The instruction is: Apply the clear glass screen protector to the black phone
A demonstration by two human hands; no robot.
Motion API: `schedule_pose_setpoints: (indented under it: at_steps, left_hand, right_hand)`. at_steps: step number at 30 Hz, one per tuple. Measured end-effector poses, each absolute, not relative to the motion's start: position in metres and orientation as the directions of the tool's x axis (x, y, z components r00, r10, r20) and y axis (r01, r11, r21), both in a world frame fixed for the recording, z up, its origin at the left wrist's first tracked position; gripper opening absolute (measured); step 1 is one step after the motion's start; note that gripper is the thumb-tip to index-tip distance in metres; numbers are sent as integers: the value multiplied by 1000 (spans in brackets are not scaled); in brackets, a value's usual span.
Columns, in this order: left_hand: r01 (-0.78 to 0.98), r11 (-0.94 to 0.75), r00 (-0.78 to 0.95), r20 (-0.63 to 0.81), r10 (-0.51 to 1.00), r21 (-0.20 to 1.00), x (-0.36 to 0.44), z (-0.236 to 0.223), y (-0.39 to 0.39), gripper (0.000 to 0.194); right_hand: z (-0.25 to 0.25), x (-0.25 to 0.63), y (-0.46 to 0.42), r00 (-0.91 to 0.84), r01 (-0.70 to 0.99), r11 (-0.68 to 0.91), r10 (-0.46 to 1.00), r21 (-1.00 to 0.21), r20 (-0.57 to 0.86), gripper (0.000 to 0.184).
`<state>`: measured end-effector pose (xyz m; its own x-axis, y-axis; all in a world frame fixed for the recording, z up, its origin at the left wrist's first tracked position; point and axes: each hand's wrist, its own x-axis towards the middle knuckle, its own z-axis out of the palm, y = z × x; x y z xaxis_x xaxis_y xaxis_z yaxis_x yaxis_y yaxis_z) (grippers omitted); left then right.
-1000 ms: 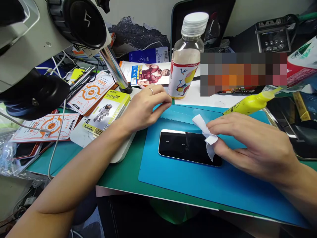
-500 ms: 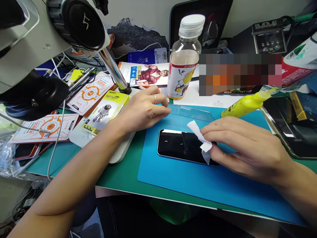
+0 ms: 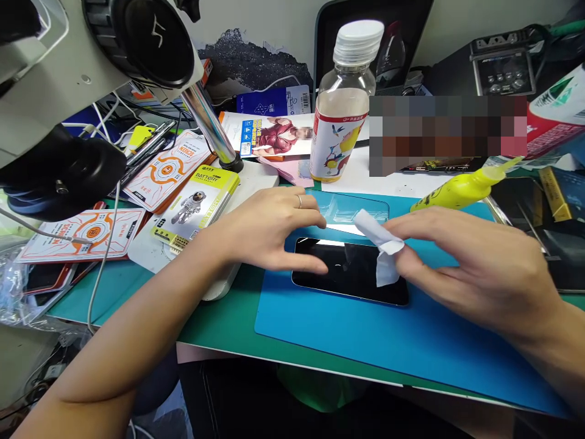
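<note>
A black smartphone (image 3: 347, 281) lies screen up on the blue mat (image 3: 311, 320). Over its left end hovers my left hand (image 3: 278, 228), thumb and fingers apart, with nothing held; a ring is on one finger. My right hand (image 3: 470, 262) pinches a folded white wipe (image 3: 387, 268), whose lower end hangs over the right part of the screen. Whether the wipe touches the glass I cannot tell. Behind the phone, a clear flat sheet (image 3: 351, 208) lies on the mat, partly covered by my left fingers.
A microscope (image 3: 137, 49) on a metal post rises at the left, beside a yellow battery box (image 3: 196, 207) and several screen boxes (image 3: 91, 235). A clear-topped bottle (image 3: 340, 122) stands behind the mat. At the right lies a yellow squeeze bottle (image 3: 457, 189).
My left hand has moved right and toward me, spreading its thumb and fingers over the phone's left end. My right hand has shifted slightly right with the wipe.
</note>
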<state>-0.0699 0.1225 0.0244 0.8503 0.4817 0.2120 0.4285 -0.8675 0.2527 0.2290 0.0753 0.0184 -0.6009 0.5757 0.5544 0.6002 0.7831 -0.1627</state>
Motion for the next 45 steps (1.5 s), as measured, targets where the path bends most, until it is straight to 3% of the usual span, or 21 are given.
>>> schedule_pose_setpoints:
  at_steps: [3, 9, 12, 17, 23, 29, 33, 36, 42, 45]
  left_hand:
    - [467, -847, 858, 103, 504, 255, -66, 26, 116, 71]
    - [555, -804, 828, -41, 560, 213, -63, 35, 105, 73]
    - [519, -825, 851, -50, 522, 224, -61, 32, 102, 72]
    - [415, -865, 891, 69, 450, 283, -59, 19, 107, 71]
    - [390, -846, 849, 215, 483, 364, -65, 15, 115, 72]
    - [352, -897, 763, 474, 440, 267, -54, 12, 107, 42]
    - [351, -912, 702, 585, 406, 212, -41, 10, 95, 37]
    - [346, -921, 688, 619, 379, 180, -37, 10, 91, 21]
    - [269, -936, 655, 670, 350, 226, -38, 14, 92, 8]
    - [233, -924, 636, 672, 380, 303, -39, 17, 92, 8]
  right_hand:
    - [17, 231, 74, -568, 639, 756, 588, -142, 575, 13]
    - [9, 226, 80, -737, 453, 882, 452, -129, 502, 13]
    - [4, 222, 81, -776, 421, 900, 422, -113, 469, 13]
    - [4, 220, 79, -739, 450, 873, 483, -191, 469, 18]
    - [14, 221, 74, -507, 628, 728, 650, -274, 566, 29]
    - [13, 218, 75, -416, 592, 682, 715, -429, 562, 13]
    - [12, 215, 78, -475, 515, 757, 642, -402, 601, 14]
    - [12, 212, 77, -529, 486, 777, 625, -400, 574, 15]
    - [0, 213, 69, -538, 321, 685, 700, -654, 469, 17]
    - [4, 214, 67, -475, 307, 527, 806, -792, 352, 33]
